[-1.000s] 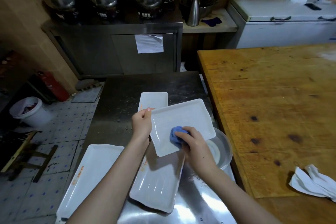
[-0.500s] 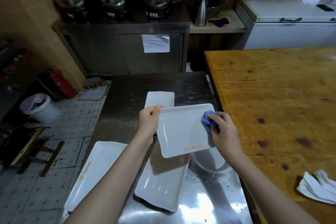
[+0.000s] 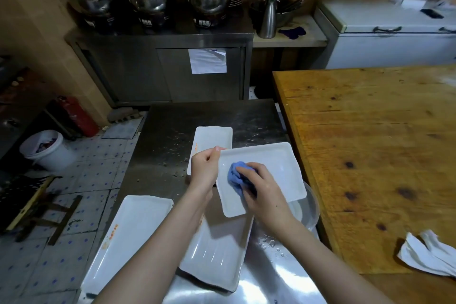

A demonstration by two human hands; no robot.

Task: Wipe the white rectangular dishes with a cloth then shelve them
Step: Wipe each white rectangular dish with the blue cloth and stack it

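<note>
Wet steel counter point(image 3: 158, 145); left hand point(image 3: 203, 168) pinches rim of white rectangular dish point(image 3: 271, 163) held above it; right hand point(image 3: 265, 192) curls round blue cloth point(image 3: 235, 176) pressed inside; dish likely stiff, slick, breakable; grip rims.

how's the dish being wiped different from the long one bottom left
The held dish is lifted in the left hand, under the blue cloth; the long dish lies on the steel table. The held dish is squarer; the long dish narrower, showing orange print. Both are white.
</note>
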